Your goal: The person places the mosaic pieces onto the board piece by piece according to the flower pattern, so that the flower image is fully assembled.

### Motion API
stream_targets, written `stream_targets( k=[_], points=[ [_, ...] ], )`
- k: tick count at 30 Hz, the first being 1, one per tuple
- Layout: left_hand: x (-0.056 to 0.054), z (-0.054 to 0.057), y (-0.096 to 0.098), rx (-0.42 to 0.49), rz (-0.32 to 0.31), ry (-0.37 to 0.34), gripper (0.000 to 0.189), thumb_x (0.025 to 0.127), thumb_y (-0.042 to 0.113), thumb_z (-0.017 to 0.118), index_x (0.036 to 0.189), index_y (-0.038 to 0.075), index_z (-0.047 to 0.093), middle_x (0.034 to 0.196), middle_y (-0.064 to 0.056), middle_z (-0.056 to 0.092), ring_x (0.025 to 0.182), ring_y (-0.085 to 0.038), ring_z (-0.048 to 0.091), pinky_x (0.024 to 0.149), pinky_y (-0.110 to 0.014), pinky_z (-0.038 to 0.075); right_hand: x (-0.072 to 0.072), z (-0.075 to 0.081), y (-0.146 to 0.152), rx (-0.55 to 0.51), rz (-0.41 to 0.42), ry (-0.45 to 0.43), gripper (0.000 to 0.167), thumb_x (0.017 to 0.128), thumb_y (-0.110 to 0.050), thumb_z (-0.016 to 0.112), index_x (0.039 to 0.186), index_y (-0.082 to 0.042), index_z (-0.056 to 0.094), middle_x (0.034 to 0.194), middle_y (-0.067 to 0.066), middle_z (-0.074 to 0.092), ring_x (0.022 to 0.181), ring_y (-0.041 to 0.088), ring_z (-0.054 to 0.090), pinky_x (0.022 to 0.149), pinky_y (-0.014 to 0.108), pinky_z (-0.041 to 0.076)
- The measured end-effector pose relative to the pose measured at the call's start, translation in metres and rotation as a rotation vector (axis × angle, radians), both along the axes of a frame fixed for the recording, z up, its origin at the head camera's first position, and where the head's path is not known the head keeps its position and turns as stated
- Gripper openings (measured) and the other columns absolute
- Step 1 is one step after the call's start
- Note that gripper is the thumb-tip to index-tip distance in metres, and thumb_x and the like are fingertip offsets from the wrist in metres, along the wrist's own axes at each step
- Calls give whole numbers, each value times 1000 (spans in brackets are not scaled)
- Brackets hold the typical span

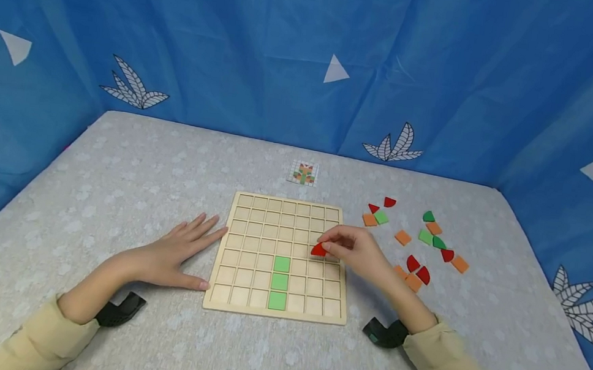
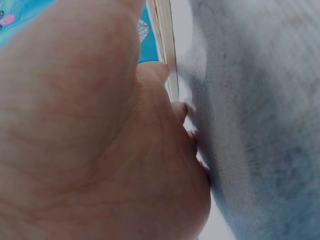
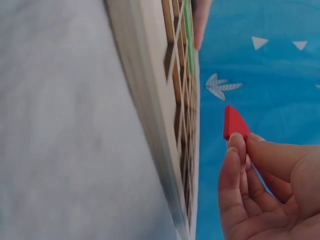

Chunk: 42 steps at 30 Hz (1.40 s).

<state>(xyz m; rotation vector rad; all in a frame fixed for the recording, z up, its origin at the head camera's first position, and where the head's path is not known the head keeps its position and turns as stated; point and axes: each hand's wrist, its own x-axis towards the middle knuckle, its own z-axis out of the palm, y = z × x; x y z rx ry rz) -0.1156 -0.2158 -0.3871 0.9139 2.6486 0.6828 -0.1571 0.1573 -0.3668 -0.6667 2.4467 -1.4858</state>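
My right hand (image 1: 359, 253) pinches a red quarter-circle tile (image 1: 318, 250) between thumb and fingertips, over the right side of a wooden grid board (image 1: 308, 318). The right wrist view shows this red tile (image 3: 235, 123) held clear of the board, its corner pointing up. Fingers spread, my left hand (image 1: 172, 257) rests on the table, with its thumb and index fingertips at the board's left edge. Three light green square tiles (image 1: 279, 282) sit in a column in the board's lower middle cells. In the left wrist view the palm (image 2: 150, 165) hides most of the board.
Loose orange squares (image 1: 403, 238), red quarter-circles (image 1: 422, 275), green quarter-circles (image 1: 439, 242) and light green squares (image 1: 426, 237) lie scattered right of the board. Behind it lies a small patterned card (image 1: 303, 173). A blue curtain (image 1: 268, 52) borders the table.
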Motion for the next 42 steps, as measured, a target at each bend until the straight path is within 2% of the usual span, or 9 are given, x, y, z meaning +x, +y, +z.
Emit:
stream_targets(
  k=[7, 12, 20, 23, 28, 37, 42],
  points=[
    [0, 1, 1, -14, 5, -11, 100, 78, 61, 64, 151, 12, 16, 154, -16, 2, 138, -35, -5, 105, -58, 1, 0, -7, -14, -43, 34, -85, 6, 87, -1, 66, 92, 1, 67, 81, 9, 64, 70, 25, 64, 64, 33, 54],
    [0, 1, 1, -14, 7, -11, 101, 78, 61, 64, 151, 12, 16, 154, -16, 2, 138, -35, -6, 105, -57, 1, 1, -10, -21, -36, 54, -106, 5, 86, 1, 66, 91, 3, 67, 80, 11, 64, 69, 29, 64, 62, 34, 54],
    [-2, 1, 1, -16, 3, -11, 101, 78, 61, 64, 151, 12, 15, 155, -15, 1, 139, -34, -6, 105, -57, 0, 17, 13, -28, 19, 100, -28, 4, 85, 5, 65, 87, 7, 66, 76, 15, 65, 66, 32, 63, 59, 34, 52],
    [-1, 2, 1, -17, 5, -14, 101, 78, 61, 64, 151, 11, 16, 155, -15, 1, 139, -34, -7, 105, -57, 1, 13, 3, -27, 34, 96, -18, 4, 85, 2, 67, 88, 5, 68, 77, 12, 66, 65, 29, 63, 57, 30, 50],
    [0, 3, 1, -19, 7, -14, 101, 78, 61, 64, 151, 12, 16, 155, -15, 2, 139, -34, -7, 105, -57, 0, 6, -17, -25, 80, 86, 14, 3, 83, -5, 71, 87, -4, 71, 75, 1, 66, 61, 17, 58, 54, 23, 45],
    [-1, 2, 1, -20, 4, -9, 101, 78, 61, 64, 151, 12, 16, 155, -15, 2, 139, -34, -6, 105, -58, 1, 8, -15, -25, 99, 97, 142, 5, 82, -5, 72, 81, -10, 71, 80, -6, 61, 64, 10, 56, 56, 25, 47],
    [-1, 2, 1, -17, 2, -10, 101, 78, 61, 64, 151, 12, 16, 155, -16, 2, 139, -34, -6, 105, -57, 0, 9, -15, -25, 114, 97, 170, 6, 82, -6, 73, 81, -11, 72, 81, -7, 61, 66, 10, 55, 57, 25, 47]
  ],
)
